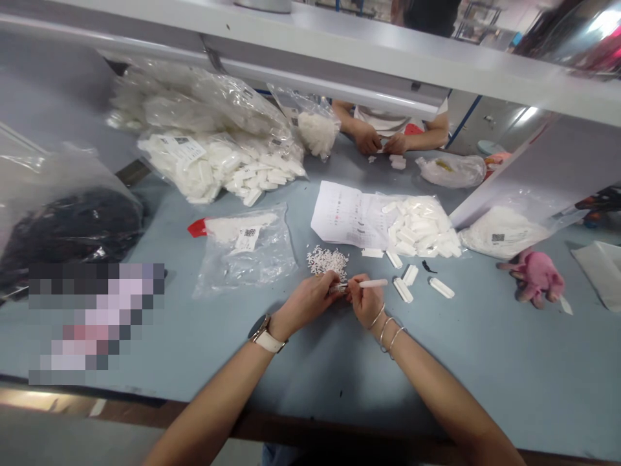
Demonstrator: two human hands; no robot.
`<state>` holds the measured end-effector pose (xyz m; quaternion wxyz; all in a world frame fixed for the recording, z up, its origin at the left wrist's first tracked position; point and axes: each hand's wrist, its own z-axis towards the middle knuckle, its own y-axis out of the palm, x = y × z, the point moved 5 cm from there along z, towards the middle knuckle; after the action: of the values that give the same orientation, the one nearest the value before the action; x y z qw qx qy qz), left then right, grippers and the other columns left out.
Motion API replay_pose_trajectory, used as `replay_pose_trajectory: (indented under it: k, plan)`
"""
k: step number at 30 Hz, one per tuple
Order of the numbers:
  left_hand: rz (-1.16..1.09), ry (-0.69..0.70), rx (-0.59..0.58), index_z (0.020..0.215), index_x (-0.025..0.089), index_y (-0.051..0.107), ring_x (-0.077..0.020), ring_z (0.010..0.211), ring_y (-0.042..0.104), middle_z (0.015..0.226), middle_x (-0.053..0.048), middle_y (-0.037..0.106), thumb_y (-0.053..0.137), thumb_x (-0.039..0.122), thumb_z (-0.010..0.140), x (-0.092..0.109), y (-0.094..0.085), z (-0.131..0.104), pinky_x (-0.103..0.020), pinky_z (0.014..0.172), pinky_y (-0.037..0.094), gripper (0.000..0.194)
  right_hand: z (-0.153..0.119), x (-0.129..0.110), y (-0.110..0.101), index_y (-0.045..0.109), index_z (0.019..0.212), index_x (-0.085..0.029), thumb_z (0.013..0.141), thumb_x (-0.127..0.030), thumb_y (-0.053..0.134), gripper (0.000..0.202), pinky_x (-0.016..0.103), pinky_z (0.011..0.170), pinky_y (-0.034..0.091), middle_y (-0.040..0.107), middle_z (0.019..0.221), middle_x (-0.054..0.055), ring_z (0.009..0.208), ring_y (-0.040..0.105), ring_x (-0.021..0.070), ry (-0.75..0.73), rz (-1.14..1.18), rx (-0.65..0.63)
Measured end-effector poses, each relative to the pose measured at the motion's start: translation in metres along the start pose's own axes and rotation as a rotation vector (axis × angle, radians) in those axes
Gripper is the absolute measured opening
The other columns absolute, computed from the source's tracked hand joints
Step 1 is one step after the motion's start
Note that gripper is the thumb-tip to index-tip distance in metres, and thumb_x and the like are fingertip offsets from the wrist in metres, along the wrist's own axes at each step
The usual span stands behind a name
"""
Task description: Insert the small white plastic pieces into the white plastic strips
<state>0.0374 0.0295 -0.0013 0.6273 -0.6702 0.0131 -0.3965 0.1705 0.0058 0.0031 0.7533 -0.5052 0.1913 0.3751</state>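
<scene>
My left hand (pixel 308 301) is closed in a pinch on a small white plastic piece, mostly hidden by the fingers. My right hand (pixel 366 303) grips a slim tool with a white handle (pixel 374 283). The handle points right, and its tip end meets the piece between both hands. Just beyond my left fingers lies a pile of tiny white parts (pixel 326 260). Right of my right hand, several white plastic housings (pixel 402 290) lie loose. Farther back, a heap of similar white housings (pixel 424 226) rests on a clear bag beside a printed sheet (pixel 347 213).
Large clear bags of white parts (pixel 208 162) fill the back left. A flatter plastic bag (pixel 247 252) with a red scoop-like end (pixel 196 228) lies left. Pink gloves (pixel 538 278) sit at right. A shelf (pixel 339 39) crosses above; a co-worker's hands (pixel 381 139) work beyond it.
</scene>
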Motion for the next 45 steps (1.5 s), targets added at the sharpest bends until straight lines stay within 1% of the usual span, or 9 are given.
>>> replay_pose_trajectory:
  k: [5, 9, 15, 21, 26, 29, 36, 40, 45]
  plan:
    - [-0.003, -0.003, -0.006, 0.091, 0.019, 0.048, -0.0167, 0.064, 0.06, 0.075, -0.001, 0.063, 0.054, 0.027, 0.087, 0.001, -0.001, 0.001, -0.025, 0.057, 0.041, 0.011, 0.002, -0.003, 0.003, 0.058, 0.081, -0.018, 0.098, -0.042, 0.021, 0.047, 0.023, 0.05, 0.041, 0.06, 0.057, 0.003, 0.049, 0.057, 0.0135, -0.071, -0.113, -0.03]
    - [-0.015, -0.012, -0.012, 0.091, 0.019, 0.048, -0.0169, 0.064, 0.06, 0.075, -0.002, 0.063, 0.054, 0.025, 0.087, 0.001, -0.002, 0.001, -0.025, 0.057, 0.041, 0.01, 0.002, -0.007, 0.005, 0.06, 0.081, -0.017, 0.098, -0.04, 0.021, 0.048, 0.023, 0.054, 0.041, 0.064, 0.065, 0.006, 0.055, 0.059, 0.014, -0.139, -0.202, -0.041]
    - [-0.03, -0.01, -0.003, 0.091, 0.019, 0.049, -0.0169, 0.065, 0.06, 0.075, -0.002, 0.062, 0.05, 0.027, 0.089, 0.002, -0.003, 0.001, -0.026, 0.057, 0.041, 0.008, 0.0, -0.015, 0.004, 0.06, 0.08, -0.016, 0.098, -0.037, 0.027, 0.042, 0.023, 0.056, 0.04, 0.063, 0.063, 0.005, 0.057, 0.06, 0.0138, -0.189, -0.216, -0.047]
    - [-0.025, 0.001, 0.002, 0.091, 0.019, 0.048, -0.0182, 0.067, 0.061, 0.076, -0.003, 0.063, 0.05, 0.028, 0.089, 0.003, -0.003, 0.0, -0.027, 0.058, 0.042, 0.009, -0.001, -0.011, 0.005, 0.058, 0.08, -0.018, 0.097, -0.038, 0.025, 0.043, 0.024, 0.055, 0.042, 0.063, 0.064, 0.006, 0.056, 0.059, 0.0146, -0.139, -0.15, -0.053]
    - [0.003, -0.004, -0.007, 0.091, 0.019, 0.047, -0.0177, 0.067, 0.061, 0.078, -0.003, 0.064, 0.054, 0.028, 0.087, 0.003, -0.002, 0.0, -0.026, 0.059, 0.043, 0.012, -0.004, -0.002, 0.001, 0.054, 0.081, -0.019, 0.098, -0.042, 0.02, 0.044, 0.023, 0.053, 0.044, 0.059, 0.056, 0.002, 0.048, 0.056, 0.013, -0.02, -0.028, 0.012]
    - [0.018, 0.003, -0.007, 0.09, 0.018, 0.047, -0.0177, 0.067, 0.061, 0.078, -0.003, 0.064, 0.056, 0.028, 0.087, 0.003, -0.002, 0.001, -0.026, 0.058, 0.042, 0.014, -0.005, 0.0, 0.0, 0.052, 0.08, -0.019, 0.098, -0.042, 0.021, 0.042, 0.024, 0.051, 0.044, 0.058, 0.052, 0.0, 0.045, 0.055, 0.013, 0.018, 0.036, 0.027]
    - [0.008, 0.014, -0.001, 0.089, 0.018, 0.047, -0.0166, 0.065, 0.06, 0.075, -0.002, 0.063, 0.054, 0.028, 0.087, 0.002, -0.002, 0.001, -0.025, 0.057, 0.041, 0.012, -0.001, -0.001, 0.004, 0.054, 0.08, -0.02, 0.097, -0.042, 0.022, 0.042, 0.025, 0.051, 0.043, 0.057, 0.053, 0.001, 0.047, 0.055, 0.0137, 0.002, -0.011, -0.024]
    - [0.009, 0.009, -0.008, 0.088, 0.018, 0.047, -0.0165, 0.064, 0.06, 0.074, -0.002, 0.062, 0.055, 0.026, 0.087, 0.002, -0.002, 0.001, -0.025, 0.056, 0.041, 0.011, 0.0, -0.002, 0.004, 0.054, 0.08, -0.02, 0.096, -0.04, 0.026, 0.039, 0.025, 0.051, 0.043, 0.056, 0.052, 0.0, 0.047, 0.054, 0.0142, -0.02, -0.039, -0.023]
    - [0.002, 0.012, 0.0, 0.09, 0.019, 0.047, -0.0171, 0.066, 0.061, 0.076, -0.002, 0.063, 0.054, 0.028, 0.087, 0.003, -0.002, 0.001, -0.025, 0.057, 0.042, 0.012, -0.004, 0.001, 0.003, 0.054, 0.081, -0.02, 0.097, -0.038, 0.024, 0.038, 0.024, 0.051, 0.044, 0.057, 0.053, 0.0, 0.046, 0.055, 0.0137, 0.006, 0.027, 0.005]
